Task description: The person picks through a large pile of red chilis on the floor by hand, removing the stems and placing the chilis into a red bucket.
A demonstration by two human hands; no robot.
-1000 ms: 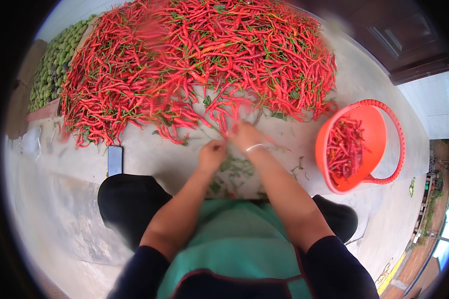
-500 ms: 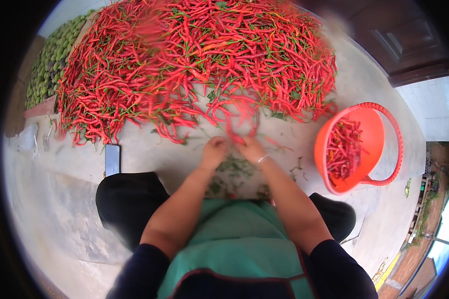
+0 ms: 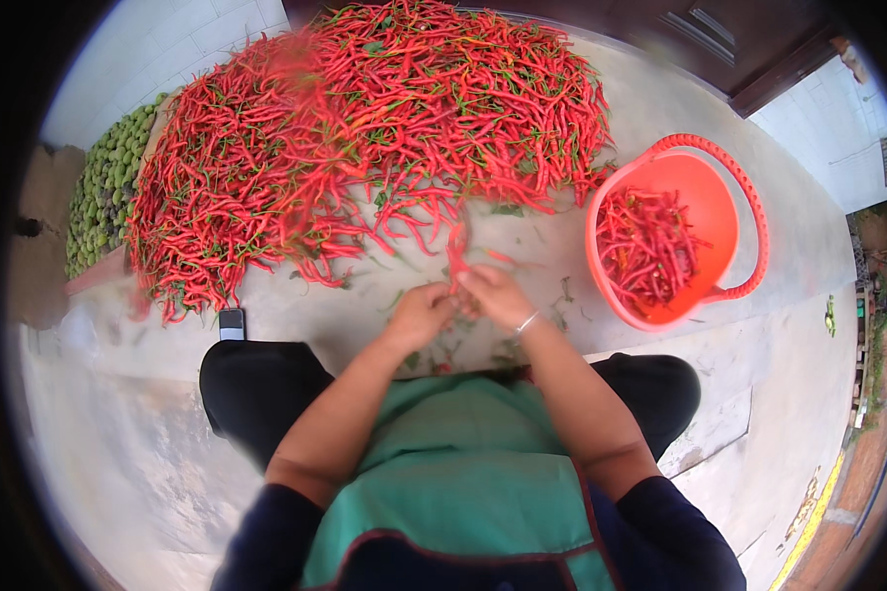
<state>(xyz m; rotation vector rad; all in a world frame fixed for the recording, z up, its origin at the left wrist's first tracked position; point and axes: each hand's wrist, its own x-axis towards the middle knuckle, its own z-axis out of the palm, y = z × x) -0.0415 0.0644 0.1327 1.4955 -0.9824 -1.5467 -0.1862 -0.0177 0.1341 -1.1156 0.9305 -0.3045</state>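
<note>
1. Held chillies (image 3: 456,244): red, slender and smooth-looking, blurred at the edges; I cannot tell their exact number.
2. Orientation: their long axis runs away from my body, nearly upright in the view, the far ends pointing toward the chilli heap (image 3: 394,118); I cannot tell stem from tip.
3. Position: above the pale floor (image 3: 552,241), between me and the heap, left of the orange basket (image 3: 716,202).
4. My right hand (image 3: 500,295): fingers closed on the chillies' near ends.
5. My left hand (image 3: 422,313): fingers curled just beside them; I cannot tell whether they grip.
</note>
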